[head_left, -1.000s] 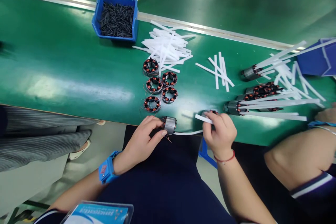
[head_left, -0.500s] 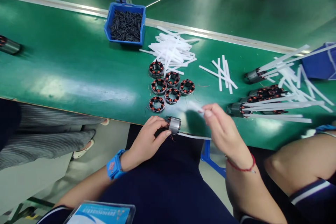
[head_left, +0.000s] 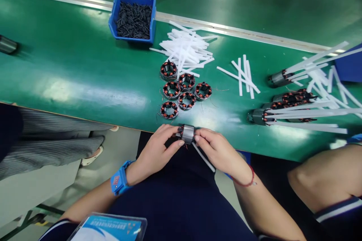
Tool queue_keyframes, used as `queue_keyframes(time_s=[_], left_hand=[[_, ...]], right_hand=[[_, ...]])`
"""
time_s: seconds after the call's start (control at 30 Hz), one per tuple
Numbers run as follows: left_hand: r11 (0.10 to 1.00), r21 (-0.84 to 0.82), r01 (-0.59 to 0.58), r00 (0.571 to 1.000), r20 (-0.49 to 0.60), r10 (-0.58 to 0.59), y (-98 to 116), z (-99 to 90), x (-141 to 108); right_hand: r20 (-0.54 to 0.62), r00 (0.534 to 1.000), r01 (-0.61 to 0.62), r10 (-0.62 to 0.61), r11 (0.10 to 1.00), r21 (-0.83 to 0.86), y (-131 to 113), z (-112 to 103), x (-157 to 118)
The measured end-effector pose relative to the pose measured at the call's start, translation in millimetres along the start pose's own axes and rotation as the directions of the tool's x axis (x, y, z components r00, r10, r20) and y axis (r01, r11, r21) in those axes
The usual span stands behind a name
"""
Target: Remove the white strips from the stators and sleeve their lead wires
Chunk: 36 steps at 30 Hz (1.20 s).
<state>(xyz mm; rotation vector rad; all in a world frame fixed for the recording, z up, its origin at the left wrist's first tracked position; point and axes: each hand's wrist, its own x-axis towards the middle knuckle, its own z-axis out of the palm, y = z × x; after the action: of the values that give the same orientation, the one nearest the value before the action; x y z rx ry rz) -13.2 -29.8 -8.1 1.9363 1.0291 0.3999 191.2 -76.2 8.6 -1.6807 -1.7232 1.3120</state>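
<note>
A motor stator [head_left: 187,134], a silvery laminated ring with black and copper ends, lies sideways at the bench's front edge. My left hand [head_left: 157,144] grips its left end between thumb and fingers. At its right end, the fingers of my right hand [head_left: 216,148] are pinched together against the stator; what lies between them is hidden. A white strip [head_left: 204,158] hangs from below that end, past my right hand. Several more wound stators [head_left: 169,109] stand in a cluster on the green bench [head_left: 93,79], just beyond my hands.
Behind the stators lies a heap of white strips [head_left: 188,47], near a blue bin [head_left: 111,20] of small black pieces. Loose strips [head_left: 240,73] lie to the right, then stators with strips sticking out [head_left: 258,116]. A co-worker's arm [head_left: 322,173] is at the right.
My right hand has moved left to the stator's end; the white strip it pinched no longer shows in its fingers. The strip under the stator now slants downward. My left hand stays on the stator.
</note>
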Motion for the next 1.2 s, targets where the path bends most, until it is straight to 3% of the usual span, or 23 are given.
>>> queue_keyframes(time_s=[0.13,0.23,0.4,0.5,0.73,0.97,1.2], left_hand=[[0.996,-0.065,-0.053,0.995,0.084,0.058,-4.1,-7.0,0.3],[0.997,-0.057,-0.046,0.996,0.08,0.05,-5.4,-7.1,2.5],[0.997,-0.05,-0.054,0.998,-0.014,0.053,-5.0,2.4,3.7],[0.993,-0.011,-0.115,0.987,-0.116,0.113,-6.0,7.2,3.0],[0.954,0.042,-0.296,0.927,-0.23,0.297,-7.5,7.7,-0.9],[0.997,-0.069,-0.027,0.983,-0.183,0.014,-3.0,9.6,0.7],[0.998,-0.061,-0.02,0.991,-0.134,0.012,-0.3,9.6,1.3]], right_hand=[[0.006,0.999,0.032,-0.033,0.999,0.042,-1.8,4.1,-2.4],[-0.004,1.0,-0.001,0.002,0.996,0.087,-1.5,8.4,-5.1],[-0.059,0.982,-0.15,0.18,0.929,0.338,3.6,20.5,-3.5],[-0.056,0.967,-0.195,0.25,0.862,0.468,5.4,23.8,-1.6],[-0.101,0.952,-0.209,0.29,0.853,0.478,4.1,26.3,0.8],[-0.219,0.959,-0.126,0.182,0.96,0.248,1.2,31.8,-3.5],[-0.084,0.993,-0.064,0.08,0.98,0.187,3.2,19.3,-9.3]])
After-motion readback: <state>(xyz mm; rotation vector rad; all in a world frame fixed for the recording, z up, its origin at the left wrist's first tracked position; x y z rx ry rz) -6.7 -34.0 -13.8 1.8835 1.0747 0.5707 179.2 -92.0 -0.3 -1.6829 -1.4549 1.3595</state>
